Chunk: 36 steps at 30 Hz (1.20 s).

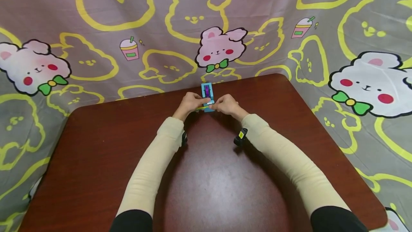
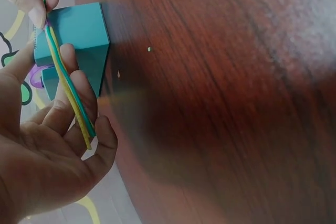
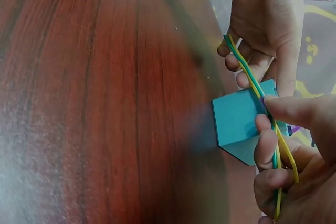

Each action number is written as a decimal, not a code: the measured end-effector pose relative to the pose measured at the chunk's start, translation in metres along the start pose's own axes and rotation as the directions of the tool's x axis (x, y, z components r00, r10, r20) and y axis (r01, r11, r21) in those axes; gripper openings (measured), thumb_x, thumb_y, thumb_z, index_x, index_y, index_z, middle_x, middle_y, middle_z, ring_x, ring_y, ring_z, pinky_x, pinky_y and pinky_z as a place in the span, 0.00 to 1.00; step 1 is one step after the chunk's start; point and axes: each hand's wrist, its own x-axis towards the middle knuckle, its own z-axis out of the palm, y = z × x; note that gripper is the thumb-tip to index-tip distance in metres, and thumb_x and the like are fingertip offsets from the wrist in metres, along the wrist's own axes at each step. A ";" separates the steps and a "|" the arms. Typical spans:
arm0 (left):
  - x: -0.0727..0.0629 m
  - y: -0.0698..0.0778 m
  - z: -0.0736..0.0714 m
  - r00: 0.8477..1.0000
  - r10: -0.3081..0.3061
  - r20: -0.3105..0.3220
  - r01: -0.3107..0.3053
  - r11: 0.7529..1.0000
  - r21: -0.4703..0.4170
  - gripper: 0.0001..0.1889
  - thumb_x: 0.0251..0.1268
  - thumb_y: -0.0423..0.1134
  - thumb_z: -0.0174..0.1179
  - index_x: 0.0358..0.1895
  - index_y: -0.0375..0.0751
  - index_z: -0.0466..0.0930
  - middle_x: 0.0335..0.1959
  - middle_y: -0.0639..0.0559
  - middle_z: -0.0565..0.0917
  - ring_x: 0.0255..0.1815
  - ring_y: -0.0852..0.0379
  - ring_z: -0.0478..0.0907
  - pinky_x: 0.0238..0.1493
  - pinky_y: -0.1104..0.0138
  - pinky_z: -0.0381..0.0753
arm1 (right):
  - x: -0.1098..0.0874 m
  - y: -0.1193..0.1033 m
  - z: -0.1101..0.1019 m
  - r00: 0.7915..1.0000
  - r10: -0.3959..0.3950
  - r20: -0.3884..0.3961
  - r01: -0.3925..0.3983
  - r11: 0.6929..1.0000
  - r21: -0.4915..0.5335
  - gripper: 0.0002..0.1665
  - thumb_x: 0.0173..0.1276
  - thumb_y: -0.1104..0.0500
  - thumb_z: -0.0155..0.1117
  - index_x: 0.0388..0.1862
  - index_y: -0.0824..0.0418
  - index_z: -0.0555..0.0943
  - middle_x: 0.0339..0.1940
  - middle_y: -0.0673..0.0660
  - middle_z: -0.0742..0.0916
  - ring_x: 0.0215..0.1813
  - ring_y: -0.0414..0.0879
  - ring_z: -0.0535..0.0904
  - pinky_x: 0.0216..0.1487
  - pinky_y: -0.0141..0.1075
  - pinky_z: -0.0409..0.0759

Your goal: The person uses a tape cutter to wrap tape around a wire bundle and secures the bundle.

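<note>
A blue box-like holder (image 1: pixel 210 110), perhaps a tape dispenser, stands at the table's far edge with a purple part (image 1: pixel 207 90) in its top. Both hands meet in front of its near end. They hold a thin bundle of yellow and green wires (image 2: pixel 68 81), which runs crosswise past the holder. My right hand (image 3: pixel 296 153) pinches the wires between thumb and fingers, beside a small purple band (image 3: pixel 263 99) round them. My left hand (image 2: pixel 58 150) has its curled fingers about the other stretch, the loose ends lying by its little finger.
The brown table (image 1: pixel 122 146) stretches towards me, with tiny scraps (image 2: pixel 149 49) on it near the holder. A patterned curtain (image 1: pixel 154 20) hangs close behind the far edge and along the sides. A small black camera (image 1: pixel 240 137) sits at the right wrist.
</note>
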 end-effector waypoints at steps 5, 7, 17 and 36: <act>0.000 0.001 0.000 1.000 -0.007 0.005 0.007 1.000 0.003 0.24 0.59 0.54 0.73 0.34 0.31 0.87 0.19 0.53 0.79 0.21 0.58 0.72 0.30 0.59 0.78 | 0.000 -0.005 -0.003 0.998 0.049 0.043 -0.053 0.995 0.084 0.21 0.66 0.50 0.72 0.33 0.70 0.88 0.26 0.58 0.85 0.31 0.46 0.72 0.44 0.45 0.73; 0.000 0.001 0.000 1.000 -0.004 0.008 0.004 1.000 -0.002 0.24 0.59 0.54 0.73 0.34 0.31 0.87 0.19 0.53 0.79 0.20 0.58 0.72 0.30 0.59 0.78 | 0.000 -0.007 -0.005 0.996 0.060 0.062 -0.067 0.992 0.109 0.21 0.65 0.52 0.72 0.32 0.72 0.87 0.25 0.58 0.84 0.30 0.46 0.71 0.36 0.42 0.70; -0.001 -0.001 -0.001 0.999 0.016 0.039 -0.013 0.998 -0.063 0.25 0.63 0.53 0.70 0.44 0.29 0.86 0.26 0.40 0.86 0.27 0.51 0.82 0.35 0.56 0.83 | 0.005 -0.014 -0.008 0.979 0.139 0.146 -0.151 0.986 0.077 0.17 0.62 0.55 0.74 0.30 0.70 0.88 0.20 0.53 0.83 0.38 0.49 0.76 0.44 0.41 0.72; -0.006 -0.010 -0.007 0.994 0.069 0.085 -0.069 0.998 -0.002 0.32 0.70 0.60 0.60 0.53 0.29 0.82 0.29 0.39 0.86 0.27 0.50 0.83 0.33 0.61 0.84 | -0.014 -0.006 0.008 0.969 -0.092 0.231 0.087 0.996 0.032 0.12 0.69 0.59 0.68 0.37 0.69 0.88 0.25 0.52 0.85 0.34 0.46 0.77 0.34 0.33 0.71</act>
